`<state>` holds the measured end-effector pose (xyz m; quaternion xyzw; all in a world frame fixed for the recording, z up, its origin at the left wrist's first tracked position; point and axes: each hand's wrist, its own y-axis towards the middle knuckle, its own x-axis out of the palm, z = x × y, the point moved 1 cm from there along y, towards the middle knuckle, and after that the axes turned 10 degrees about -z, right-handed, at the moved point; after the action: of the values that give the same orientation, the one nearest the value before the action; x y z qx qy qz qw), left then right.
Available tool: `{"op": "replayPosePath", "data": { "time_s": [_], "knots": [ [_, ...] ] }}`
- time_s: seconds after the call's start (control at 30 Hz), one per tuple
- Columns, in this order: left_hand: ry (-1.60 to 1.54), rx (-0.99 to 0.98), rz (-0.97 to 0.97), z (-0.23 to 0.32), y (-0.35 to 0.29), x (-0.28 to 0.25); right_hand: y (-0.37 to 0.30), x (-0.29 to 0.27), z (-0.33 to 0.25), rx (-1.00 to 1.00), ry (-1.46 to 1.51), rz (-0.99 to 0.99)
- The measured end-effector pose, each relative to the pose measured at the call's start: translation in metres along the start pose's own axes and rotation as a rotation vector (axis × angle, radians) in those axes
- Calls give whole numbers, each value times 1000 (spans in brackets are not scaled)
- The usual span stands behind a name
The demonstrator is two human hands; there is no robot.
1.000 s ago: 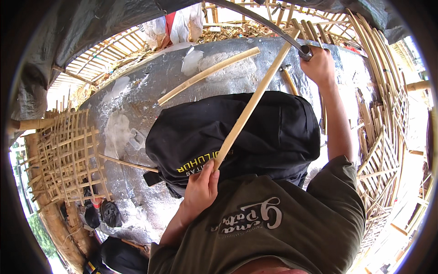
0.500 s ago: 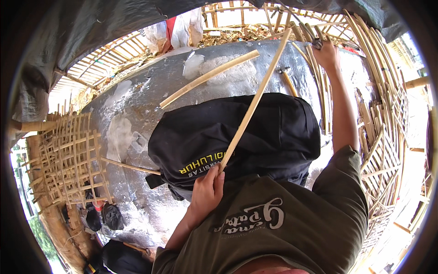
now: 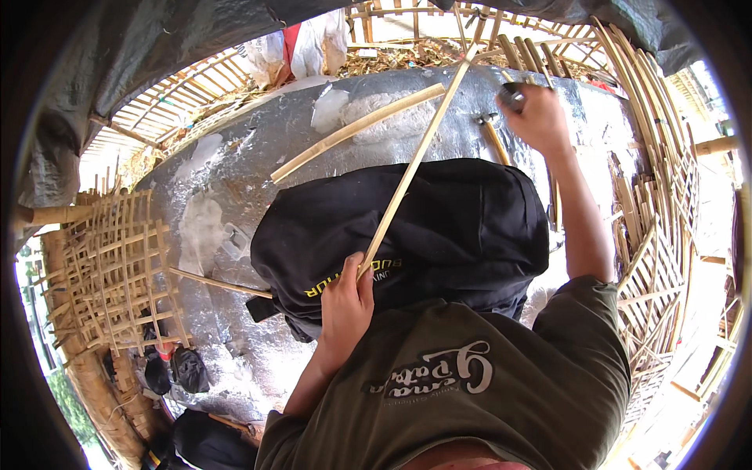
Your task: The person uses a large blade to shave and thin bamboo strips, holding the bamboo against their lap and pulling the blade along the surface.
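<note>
My left hand (image 3: 347, 304) is closed around the near end of a long pale bamboo strip (image 3: 419, 157). The strip slants up and away to the right across the black cloth (image 3: 478, 211) over my lap. Out beyond the cloth, my right hand (image 3: 539, 117) is closed on the dark handle of a knife (image 3: 511, 95). Its blade is smeared by motion and points left toward the strip's far end; whether they touch I cannot tell.
A second bamboo strip (image 3: 356, 133) and a hammer (image 3: 494, 139) lie on the dark sheet (image 3: 258, 141) ahead. Woven bamboo lattice (image 3: 110, 274) stands at the left, with long bamboo slats (image 3: 662, 117) at the right. White sacks (image 3: 321, 47) sit at the far edge.
My right hand has come nearer and to the left with the knife. The strip's far end has shifted slightly left and my left hand has moved up a little.
</note>
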<state>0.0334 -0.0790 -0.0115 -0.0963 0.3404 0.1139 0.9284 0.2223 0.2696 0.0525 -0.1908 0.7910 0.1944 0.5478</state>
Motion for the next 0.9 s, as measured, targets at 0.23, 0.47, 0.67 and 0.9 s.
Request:
{"op": "replayPosePath", "data": {
  "time_s": [0.23, 0.47, 0.67, 0.9],
  "knots": [
    [-242, -9, -74, 7, 7, 6, -50, 45, -51, -189, -34, -87],
    [-98, 140, 41, 7, 4, -2, -42, 29, -58, -123, -122, -48],
    [-59, 135, 51, 4, 6, -3, -41, 16, -38, -69, -121, -76],
    [-101, 18, -48, 16, 16, -9, -57, 15, -48, -104, -101, -144]
  ]
}}
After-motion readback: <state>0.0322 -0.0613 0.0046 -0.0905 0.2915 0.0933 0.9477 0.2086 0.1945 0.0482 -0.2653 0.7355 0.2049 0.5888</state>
